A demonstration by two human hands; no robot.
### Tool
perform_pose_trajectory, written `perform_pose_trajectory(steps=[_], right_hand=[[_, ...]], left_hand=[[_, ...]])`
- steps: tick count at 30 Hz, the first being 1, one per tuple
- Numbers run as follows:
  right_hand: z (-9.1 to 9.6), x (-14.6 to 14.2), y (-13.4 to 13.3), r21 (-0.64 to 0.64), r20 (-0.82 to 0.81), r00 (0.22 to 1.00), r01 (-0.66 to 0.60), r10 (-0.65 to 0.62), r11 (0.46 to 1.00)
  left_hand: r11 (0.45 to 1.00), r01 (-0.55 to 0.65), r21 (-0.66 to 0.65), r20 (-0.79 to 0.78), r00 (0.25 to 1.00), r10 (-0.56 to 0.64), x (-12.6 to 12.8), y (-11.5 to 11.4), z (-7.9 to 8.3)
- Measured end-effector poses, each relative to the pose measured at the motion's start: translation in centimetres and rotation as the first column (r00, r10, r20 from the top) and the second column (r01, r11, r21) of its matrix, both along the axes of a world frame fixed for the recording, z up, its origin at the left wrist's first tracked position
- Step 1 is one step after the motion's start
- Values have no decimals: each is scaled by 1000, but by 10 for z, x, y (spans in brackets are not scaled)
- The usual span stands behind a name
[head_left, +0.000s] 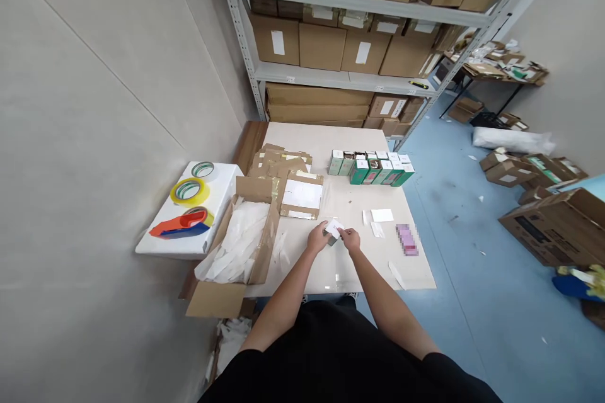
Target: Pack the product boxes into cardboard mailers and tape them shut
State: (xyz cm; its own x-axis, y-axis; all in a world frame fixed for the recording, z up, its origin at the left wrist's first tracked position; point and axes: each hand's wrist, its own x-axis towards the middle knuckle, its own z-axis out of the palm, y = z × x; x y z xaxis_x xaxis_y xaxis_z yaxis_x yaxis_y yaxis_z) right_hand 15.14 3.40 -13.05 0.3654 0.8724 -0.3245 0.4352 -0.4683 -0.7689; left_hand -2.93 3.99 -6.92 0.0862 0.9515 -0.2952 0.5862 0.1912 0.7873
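Note:
Near the table's front edge, my left hand [317, 238] is wrapped round a small box [333, 228] with a white top and a dark greenish side. My right hand [350, 240] is closed at the box's right edge, its fingertips on the white part; whether they pinch a flap or the edge is too small to tell. To the right of my hands lie a white card-like piece [382, 215] and a crumpled white strip [377, 230]. Farther back stand rows of green and white boxes [373, 171], some with their tops open.
An open carton [265, 252] full of white paper stands left, beside flattened cardboard [302, 195]. Tape rolls [189, 191] and a red tape dispenser [182, 224] lie on a white box [163, 245]. A shelf [340, 79] of cartons borders the table's far side.

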Motion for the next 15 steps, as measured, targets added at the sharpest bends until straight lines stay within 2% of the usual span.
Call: perform_pose_trajectory(steps=[5, 8, 11, 13, 15], right_hand=[[1, -19, -15, 40, -76, 997, 18, -14, 999], [6, -30, -15, 34, -59, 998, 7, -5, 999], [12, -36, -11, -7, -41, 999, 22, -22, 1000], [15, -37, -10, -12, -72, 997, 15, -16, 1000], [18, -36, -11, -3, -135, 991, -18, 18, 1000]], left_hand=[[991, 82, -104, -61, 994, -89, -7, -19, 0], [996, 89, -25, -180, 979, -92, -13, -29, 0], [964, 240, 116, -309, 931, -195, -20, -26, 5], [923, 365, 122, -373, 879, -298, -24, -19, 10], [899, 430, 88, -411, 838, -360, -27, -9, 17]])
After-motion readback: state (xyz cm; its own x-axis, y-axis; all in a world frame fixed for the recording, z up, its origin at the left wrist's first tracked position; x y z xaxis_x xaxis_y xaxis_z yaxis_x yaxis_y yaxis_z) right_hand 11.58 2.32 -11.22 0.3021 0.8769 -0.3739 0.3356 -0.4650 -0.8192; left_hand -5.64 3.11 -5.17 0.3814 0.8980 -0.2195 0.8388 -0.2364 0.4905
